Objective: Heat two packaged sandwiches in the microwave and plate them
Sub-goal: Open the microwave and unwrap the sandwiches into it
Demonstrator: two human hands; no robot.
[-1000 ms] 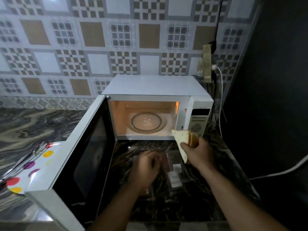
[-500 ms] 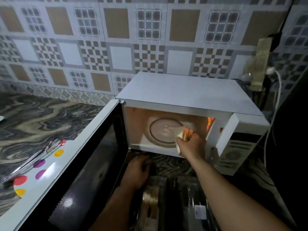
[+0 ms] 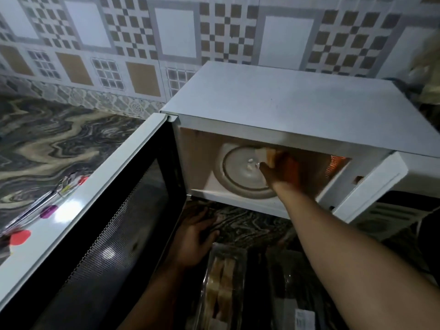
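1. Nearest, on the dark marbled stone counter (image 3: 250, 228), lies a clear plastic sandwich pack (image 3: 225, 277) with pale bread slices still inside it; just to its right a second clear plastic pack (image 3: 292, 289) with a white label looks empty, though the gloom leaves that uncertain.
2. The left hand (image 3: 195, 236) rests on the counter at the near edge of the microwave, fingers loosely spread and holding nothing. Risk: a shift of this hand could nudge the full pack off its spot.
3. The open black-windowed microwave door (image 3: 114, 222) juts out to the left. Behind it a white plate with coloured dots (image 3: 21, 236) carries what look like metal tongs (image 3: 42, 201); swinging the door wider could catch the plate.
4. Inside the lit cavity of the white microwave oven (image 3: 273, 110), the right hand (image 3: 281, 170) grips 1 unwrapped triangular sandwich (image 3: 266, 156) above the round glass turntable (image 3: 242, 172), which otherwise looks bare.
5. Likely slips: dropping the sandwich off-centre so it drags on the wall, or the layers sliding apart on release.
6. By my reading, 1 sandwich is going in and 1 remains packed.
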